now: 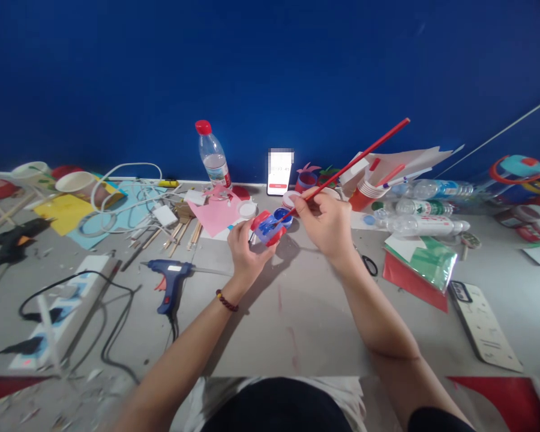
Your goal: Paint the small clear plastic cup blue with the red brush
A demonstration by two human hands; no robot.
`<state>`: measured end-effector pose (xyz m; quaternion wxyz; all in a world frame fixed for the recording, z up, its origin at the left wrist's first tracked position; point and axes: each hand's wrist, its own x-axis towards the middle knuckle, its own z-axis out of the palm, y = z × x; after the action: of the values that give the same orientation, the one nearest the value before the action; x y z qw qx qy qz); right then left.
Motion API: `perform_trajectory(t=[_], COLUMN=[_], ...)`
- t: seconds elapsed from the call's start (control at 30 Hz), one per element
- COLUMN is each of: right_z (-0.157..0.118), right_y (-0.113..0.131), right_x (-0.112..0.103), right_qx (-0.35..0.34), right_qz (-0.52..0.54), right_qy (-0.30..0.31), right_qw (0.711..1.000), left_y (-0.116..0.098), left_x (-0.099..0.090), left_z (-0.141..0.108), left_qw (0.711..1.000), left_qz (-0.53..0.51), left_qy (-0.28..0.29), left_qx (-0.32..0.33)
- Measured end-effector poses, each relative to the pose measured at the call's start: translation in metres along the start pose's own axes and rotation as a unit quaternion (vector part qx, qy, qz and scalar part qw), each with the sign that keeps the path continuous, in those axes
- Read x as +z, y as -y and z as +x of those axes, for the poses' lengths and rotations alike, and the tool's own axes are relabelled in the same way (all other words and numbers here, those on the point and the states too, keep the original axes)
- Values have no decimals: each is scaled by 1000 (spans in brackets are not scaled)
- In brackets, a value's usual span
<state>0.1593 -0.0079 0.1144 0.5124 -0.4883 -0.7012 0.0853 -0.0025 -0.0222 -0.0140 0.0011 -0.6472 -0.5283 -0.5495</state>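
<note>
My left hand is closed around a small blue craft piece with red round parts at its ends. In my right hand I grip a long, thin red paintbrush, pinched near its lower end. Its tip points down-left to where the craft piece and an open pot of blue paint meet; whether it touches either one I cannot tell. The pot stands right behind the piece. A white lid lies to the left of the pot, on pink paper.
A blue glue gun and a white power strip with cables lie on the left. Behind stand a red-capped bottle and a lit phone. On the right are stacked cups, plastic bottles, scissors and another phone.
</note>
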Motion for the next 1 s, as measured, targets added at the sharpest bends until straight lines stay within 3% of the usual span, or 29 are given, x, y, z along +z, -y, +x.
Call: perform_trajectory(t=[0.3, 0.47, 0.67, 1.0], right_z=[4, -4, -9, -17], right_y=[-19, -7, 9, 20], right_x=[0, 4, 5, 4], right_qx=[-7, -21, -79, -79], right_qz=[-21, -39, -70, -38], right_qy=[-26, 8, 3, 32], right_qw=[999, 999, 994, 996], left_y=[-2, -1, 2, 5], left_x=[-3, -3, -4, 0], left_z=[1, 3, 3, 1], left_qw=[1000, 1000, 1000, 1000], left_qz=[-12, -1, 13, 16], left_qy=[2, -6, -2, -5], left_qx=[-7, 2, -1, -1])
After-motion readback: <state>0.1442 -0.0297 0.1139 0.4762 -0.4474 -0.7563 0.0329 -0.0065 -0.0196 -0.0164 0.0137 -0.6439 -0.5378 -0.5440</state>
